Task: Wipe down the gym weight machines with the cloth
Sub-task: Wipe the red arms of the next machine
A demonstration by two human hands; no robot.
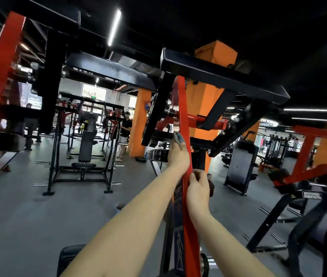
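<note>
Left hand [177, 154] is pressing a grey cloth [178, 137] w/ curled fingers against the red upright bar [183, 116]; right hand [198, 186] is gripping the bar lower down. Cloth looks soft, light — best bunched in the palm. Black frame [218, 76] is spanning overhead.

The cloth [179, 138] is mostly hidden inside the left hand [178, 153]. The red bar [184, 136] hides the right hand's [198, 186] fingertips and runs off the bottom edge
</note>
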